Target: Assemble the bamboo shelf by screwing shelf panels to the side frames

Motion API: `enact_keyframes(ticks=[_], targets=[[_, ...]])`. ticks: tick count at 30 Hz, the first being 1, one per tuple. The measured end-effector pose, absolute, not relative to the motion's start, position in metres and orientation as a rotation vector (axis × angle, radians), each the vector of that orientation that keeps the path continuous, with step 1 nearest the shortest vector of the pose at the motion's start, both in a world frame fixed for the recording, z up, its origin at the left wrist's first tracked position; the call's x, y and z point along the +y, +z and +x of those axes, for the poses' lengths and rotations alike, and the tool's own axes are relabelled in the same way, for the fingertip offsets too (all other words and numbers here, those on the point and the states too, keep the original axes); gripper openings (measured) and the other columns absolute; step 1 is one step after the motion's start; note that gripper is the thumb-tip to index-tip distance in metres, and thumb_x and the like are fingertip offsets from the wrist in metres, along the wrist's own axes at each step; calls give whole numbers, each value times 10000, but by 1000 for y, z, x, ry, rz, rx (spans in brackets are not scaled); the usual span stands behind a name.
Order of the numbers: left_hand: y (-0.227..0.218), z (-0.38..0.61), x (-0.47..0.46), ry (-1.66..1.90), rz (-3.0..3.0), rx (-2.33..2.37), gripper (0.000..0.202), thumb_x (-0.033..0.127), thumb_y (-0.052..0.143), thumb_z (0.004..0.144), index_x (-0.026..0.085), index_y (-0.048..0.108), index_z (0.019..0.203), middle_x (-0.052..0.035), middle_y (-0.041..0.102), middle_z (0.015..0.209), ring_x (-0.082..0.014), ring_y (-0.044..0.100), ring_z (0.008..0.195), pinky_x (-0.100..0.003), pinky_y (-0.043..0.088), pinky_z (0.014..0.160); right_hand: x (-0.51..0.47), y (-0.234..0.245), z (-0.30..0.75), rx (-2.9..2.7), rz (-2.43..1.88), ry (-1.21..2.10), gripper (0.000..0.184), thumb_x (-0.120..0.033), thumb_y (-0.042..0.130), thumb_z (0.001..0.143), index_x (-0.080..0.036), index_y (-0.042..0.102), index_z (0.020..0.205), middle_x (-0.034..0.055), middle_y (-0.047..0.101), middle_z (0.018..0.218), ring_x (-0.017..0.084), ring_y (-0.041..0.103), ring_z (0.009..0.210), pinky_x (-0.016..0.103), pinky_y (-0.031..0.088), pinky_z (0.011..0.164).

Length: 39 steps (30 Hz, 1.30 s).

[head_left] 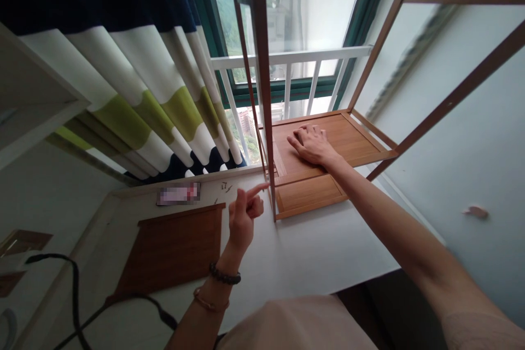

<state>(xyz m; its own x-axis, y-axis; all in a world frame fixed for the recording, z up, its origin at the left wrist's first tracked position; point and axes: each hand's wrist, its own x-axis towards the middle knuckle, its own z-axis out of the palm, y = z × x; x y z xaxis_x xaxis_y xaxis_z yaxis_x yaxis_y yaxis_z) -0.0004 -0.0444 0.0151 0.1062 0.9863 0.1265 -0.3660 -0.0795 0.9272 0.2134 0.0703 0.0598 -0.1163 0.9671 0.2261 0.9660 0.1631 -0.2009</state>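
Note:
A shelf rack with thin brown metal posts [266, 93] stands on a white table [311, 251] by the window. My right hand [311, 143] lies flat, fingers spread, on the rack's upper wooden shelf board [348, 139]. A lower wooden board [307, 194] sits beneath it. My left hand [244, 216] hovers over the table, index finger stretched toward the front post, the other fingers curled; it holds nothing I can see.
A loose wooden board [172, 254] lies on the table to the left, with several small screws [225, 187] and a small packet [178, 194] behind it. A black cable [74, 284] crosses the near left. Striped curtains [156, 104] hang left; a white wall is right.

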Motion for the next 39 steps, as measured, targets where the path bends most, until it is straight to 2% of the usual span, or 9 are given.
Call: enact_keyframes(ticks=[4,9,14,22,27,31,33,36,39], targets=[[-9,-2,-53,1308,1077,954,621,589,312,863,131,724,786,59,174,468,-84,184,432,-255,152,454,71,59,214,-2135,-1858,17,587,-592,197,881,-201,553,1138,133,486,1243,327,412,1124,497,295,925],[9,-1,-23,1285,1108,1139,677,626,267,855,119,704,954,59,199,470,-86,182,420,-254,117,434,71,58,214,-2150,-1843,-1,601,-597,179,881,-196,556,1122,137,490,1232,322,420,1114,495,303,921],[36,0,-12,1300,1155,916,631,607,320,856,125,680,1050,73,165,467,-80,136,423,-257,108,449,70,60,213,-2161,-1863,-5,618,-604,160,878,-190,567,1092,145,504,1200,323,430,1092,503,306,914],[-13,-10,-50,1234,1121,851,695,630,268,854,112,730,827,66,157,452,-83,174,432,-263,136,475,71,59,214,-2136,-1858,4,573,-584,205,885,-200,549,1135,133,487,1241,323,410,1128,497,294,930],[-5,-9,-30,1205,1153,1039,788,654,156,851,93,707,893,63,180,457,-88,168,427,-261,121,460,70,60,214,-2161,-1850,3,599,-593,173,884,-190,561,1100,141,497,1219,320,424,1102,500,304,916],[22,-8,-10,1229,1181,1059,726,647,236,851,100,645,1096,69,200,465,-82,168,422,-253,102,449,70,60,213,-2164,-1856,-22,605,-601,168,879,-188,572,1058,146,516,1167,320,442,1065,498,320,895],[31,-8,-8,1221,1163,937,713,640,249,854,104,635,1122,77,177,459,-77,150,417,-251,102,450,70,60,212,-2159,-1859,-26,597,-598,174,880,-190,572,1057,144,517,1162,320,443,1062,498,320,895],[30,-6,-19,1279,1127,761,671,632,296,849,117,685,1031,82,148,451,-71,140,413,-249,123,456,70,61,212,-2157,-1868,-7,593,-592,174,883,-191,570,1070,143,515,1170,320,434,1076,497,314,901],[12,-4,-38,1374,1068,731,625,623,347,837,133,733,834,76,138,442,-71,147,415,-249,147,460,69,62,212,-2164,-1863,14,601,-593,170,884,-191,558,1106,144,510,1188,316,426,1091,492,307,910]])
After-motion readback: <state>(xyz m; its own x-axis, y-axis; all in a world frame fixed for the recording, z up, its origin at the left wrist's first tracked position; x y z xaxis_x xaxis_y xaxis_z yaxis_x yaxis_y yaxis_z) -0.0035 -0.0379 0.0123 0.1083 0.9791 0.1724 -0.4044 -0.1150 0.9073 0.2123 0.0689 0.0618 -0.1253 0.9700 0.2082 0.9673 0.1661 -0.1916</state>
